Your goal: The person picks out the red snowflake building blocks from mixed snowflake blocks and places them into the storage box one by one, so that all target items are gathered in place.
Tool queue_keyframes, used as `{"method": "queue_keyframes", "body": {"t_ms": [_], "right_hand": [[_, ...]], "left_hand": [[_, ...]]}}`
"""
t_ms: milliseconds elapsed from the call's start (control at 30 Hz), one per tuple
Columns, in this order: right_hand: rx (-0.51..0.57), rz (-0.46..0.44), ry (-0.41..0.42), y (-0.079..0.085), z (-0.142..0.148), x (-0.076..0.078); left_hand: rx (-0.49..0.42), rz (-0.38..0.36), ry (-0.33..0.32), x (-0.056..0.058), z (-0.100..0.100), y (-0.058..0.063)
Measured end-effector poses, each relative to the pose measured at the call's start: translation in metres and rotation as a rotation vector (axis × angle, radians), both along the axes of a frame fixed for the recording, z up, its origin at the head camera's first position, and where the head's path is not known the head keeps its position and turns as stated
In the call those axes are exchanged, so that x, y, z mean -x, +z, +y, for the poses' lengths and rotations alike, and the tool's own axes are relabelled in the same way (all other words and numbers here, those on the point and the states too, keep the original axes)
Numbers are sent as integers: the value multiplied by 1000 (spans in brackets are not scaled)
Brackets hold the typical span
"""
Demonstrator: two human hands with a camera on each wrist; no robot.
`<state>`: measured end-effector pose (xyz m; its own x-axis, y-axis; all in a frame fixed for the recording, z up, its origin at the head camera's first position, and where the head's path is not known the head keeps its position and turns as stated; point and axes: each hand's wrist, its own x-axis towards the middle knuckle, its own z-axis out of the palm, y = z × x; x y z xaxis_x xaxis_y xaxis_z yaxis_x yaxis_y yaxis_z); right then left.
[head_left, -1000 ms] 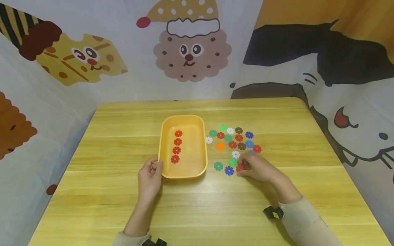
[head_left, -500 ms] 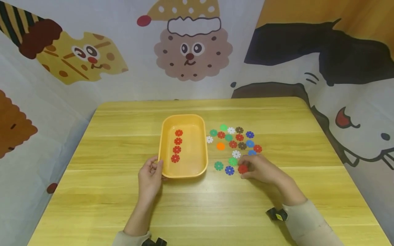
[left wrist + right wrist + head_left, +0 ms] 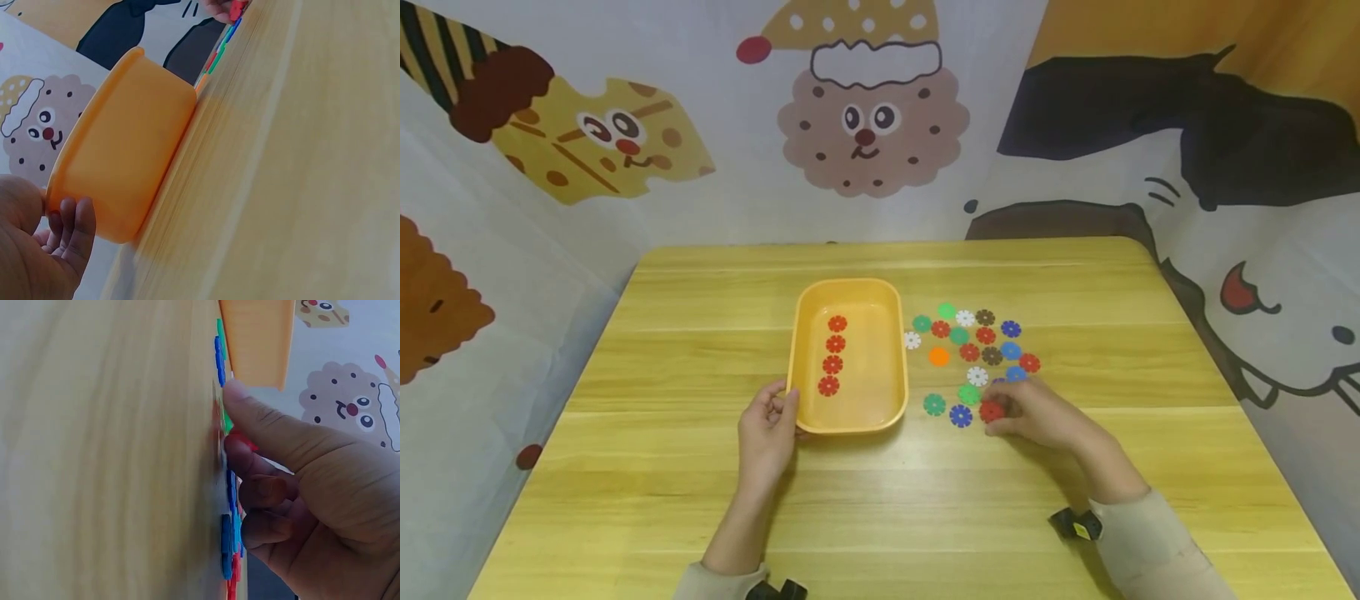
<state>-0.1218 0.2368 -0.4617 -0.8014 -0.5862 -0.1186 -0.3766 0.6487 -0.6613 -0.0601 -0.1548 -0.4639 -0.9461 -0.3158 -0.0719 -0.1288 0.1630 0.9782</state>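
Observation:
The left hand (image 3: 767, 433) grips the near left corner of a yellow-orange plastic tray (image 3: 906, 367), its thumb at the rim and fingers against the outer wall. Inside the tray, several red notched snowflake discs (image 3: 832, 364) lie in a column along the left. To the right of the tray, the right hand (image 3: 1037, 412) pinches a red snowflake disc (image 3: 991, 412) between thumb and fingers. In the right wrist view only a bit of that red disc (image 3: 244, 439) shows behind the thumb. The left wrist view has it tilted up at the pile's edge.
Loose snowflake discs in green, white, brown, blue and red are scattered right of the tray, among them an orange disc (image 3: 938, 357) and a dark blue disc (image 3: 960, 416). The wooden table (image 3: 880, 517) stands before a cartoon-printed cloth (image 3: 715, 217).
The right hand has shifted slightly right, and the red disc at its fingertips has lifted and shows more fully. The left hand and tray keep their places.

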Motion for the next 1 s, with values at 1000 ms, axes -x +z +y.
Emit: {"method": "queue_keyframes", "body": {"t_ms": [1000], "right_hand": [[233,211,20,35,-95,23]], "left_hand": [[4,-28,27,0,2,-1]]}}
